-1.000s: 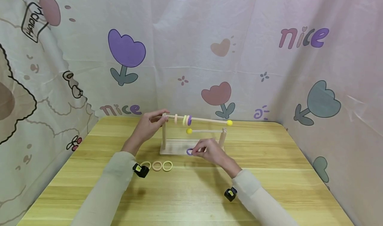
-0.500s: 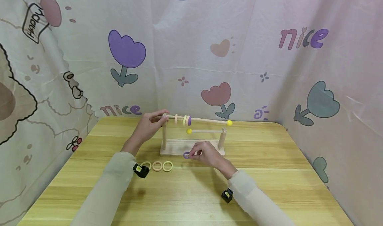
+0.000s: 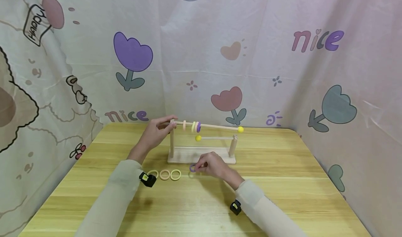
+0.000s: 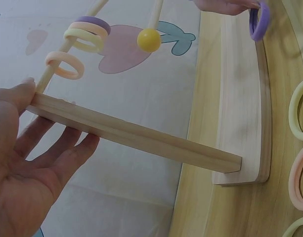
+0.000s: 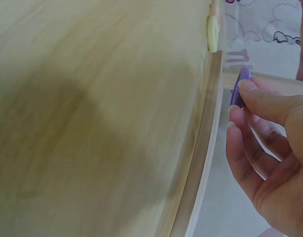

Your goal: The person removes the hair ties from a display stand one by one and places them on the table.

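My left hand (image 3: 154,134) grips the top of the left post (image 4: 136,133) of a wooden stand (image 3: 185,155), thumb on one side and fingers on the other. From this post runs an upper rod (image 3: 220,126) with a yellow ball end. Peach, yellow and purple rings hang on that rod, the purple ring (image 4: 94,23) outermost. A shorter rod (image 3: 216,138) with a yellow ball (image 4: 149,40) juts from the right post. My right hand (image 3: 215,165) pinches a loose purple ring (image 5: 240,88) between thumb and fingertips, just in front of the base.
On the table (image 3: 188,209), left of my right hand, lie a yellow ring (image 3: 176,170), a peach ring (image 3: 164,170) and another yellow ring (image 3: 153,170), partly behind the left wrist camera (image 3: 147,179). A patterned cloth (image 3: 188,48) hangs behind the table.
My right hand has moved left and toward the front with the purple ring, from over the base to just before it. The left hand has stayed on the post.
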`<state>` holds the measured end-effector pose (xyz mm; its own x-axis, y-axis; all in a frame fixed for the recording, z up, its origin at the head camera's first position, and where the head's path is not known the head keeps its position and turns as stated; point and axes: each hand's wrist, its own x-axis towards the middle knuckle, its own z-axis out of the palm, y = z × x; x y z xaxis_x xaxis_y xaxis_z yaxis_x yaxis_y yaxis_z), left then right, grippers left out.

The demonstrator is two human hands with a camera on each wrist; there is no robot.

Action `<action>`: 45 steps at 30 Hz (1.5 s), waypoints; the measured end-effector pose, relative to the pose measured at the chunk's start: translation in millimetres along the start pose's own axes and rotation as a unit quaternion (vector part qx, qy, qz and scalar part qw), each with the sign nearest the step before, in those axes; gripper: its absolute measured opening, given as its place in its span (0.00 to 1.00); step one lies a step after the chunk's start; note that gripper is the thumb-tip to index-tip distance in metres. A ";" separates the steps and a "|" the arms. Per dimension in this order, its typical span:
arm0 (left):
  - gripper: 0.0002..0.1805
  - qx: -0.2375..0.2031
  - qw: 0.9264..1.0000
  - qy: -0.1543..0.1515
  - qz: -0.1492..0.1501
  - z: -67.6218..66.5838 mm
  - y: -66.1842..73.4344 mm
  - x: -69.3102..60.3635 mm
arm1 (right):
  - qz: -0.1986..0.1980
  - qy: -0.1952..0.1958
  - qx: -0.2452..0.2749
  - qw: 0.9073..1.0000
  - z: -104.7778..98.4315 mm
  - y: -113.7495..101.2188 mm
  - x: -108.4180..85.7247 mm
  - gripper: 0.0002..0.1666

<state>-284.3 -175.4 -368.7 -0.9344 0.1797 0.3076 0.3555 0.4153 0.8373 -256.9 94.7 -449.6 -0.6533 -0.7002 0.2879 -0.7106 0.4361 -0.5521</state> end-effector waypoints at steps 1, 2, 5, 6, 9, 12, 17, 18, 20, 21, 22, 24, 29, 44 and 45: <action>0.20 0.001 1.000 0.000 0.001 0.1 0.1 -0.1 | 0.000 -0.003 0.000 1.000 0.6 0.3 0.1 0.03; 0.20 0.001 1.000 0.000 0.002 0.1 -0.1 -0.1 | 0.000 -0.005 -0.002 1.000 1.3 0.7 0.2 0.03; 0.20 0.001 1.000 0.001 0.004 0.2 -0.9 0.1 | 0.004 -0.011 -0.003 1.000 3.6 1.3 1.0 0.03; 0.20 0.002 1.000 0.001 0.005 0.2 -1.2 0.2 | 0.004 -0.013 -0.002 1.000 4.2 1.3 1.3 0.03; 0.19 0.002 1.000 0.002 0.007 0.0 -2.2 0.4 | 0.011 -0.019 0.003 1.000 6.8 0.1 2.9 0.01; 0.19 0.002 1.000 0.002 0.008 -0.2 -2.7 0.6 | 0.019 -0.023 0.013 0.999 9.1 -1.5 4.5 0.01; 0.19 0.001 1.000 0.002 0.008 -0.3 -2.3 0.3 | 0.027 -0.030 0.026 0.999 13.4 -2.5 6.1 0.03; 0.19 0.002 1.000 0.002 0.008 -0.3 -2.2 0.3 | 0.027 -0.032 0.029 0.999 14.5 -2.3 6.2 0.03; 0.19 0.002 1.000 0.002 0.007 -0.3 -2.2 0.2 | 0.028 -0.035 0.034 0.998 16.8 -1.5 6.4 0.03; 0.19 0.003 1.000 0.002 0.007 -0.2 -2.2 0.2 | 0.029 -0.037 0.037 0.998 17.9 -1.0 6.4 0.02; 0.19 0.004 1.000 0.002 0.007 -0.2 -2.2 0.2 | 0.031 -0.039 0.039 0.998 18.8 -0.6 6.4 0.03; 0.19 0.004 1.000 0.002 0.006 -0.2 -2.1 0.0 | 0.035 -0.043 0.044 0.997 20.5 0.1 6.7 0.02; 0.19 0.002 1.000 0.002 0.004 0.0 -2.5 0.0 | 0.031 -0.051 0.050 0.997 23.8 0.8 8.1 0.03; 0.20 0.000 1.000 0.003 0.005 -0.3 -2.0 -0.7 | 0.053 -0.052 0.078 0.994 32.8 2.4 11.6 0.03; 0.20 0.001 1.000 0.003 0.006 -0.1 -2.0 -0.5 | 0.055 -0.052 0.080 0.994 33.0 2.1 11.8 0.03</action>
<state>-284.5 -176.5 -370.5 -0.9304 0.1784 0.3201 0.3661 0.4144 0.8332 -257.5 68.7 -473.2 -0.6879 -0.7119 0.1410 -0.5808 0.4236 -0.6951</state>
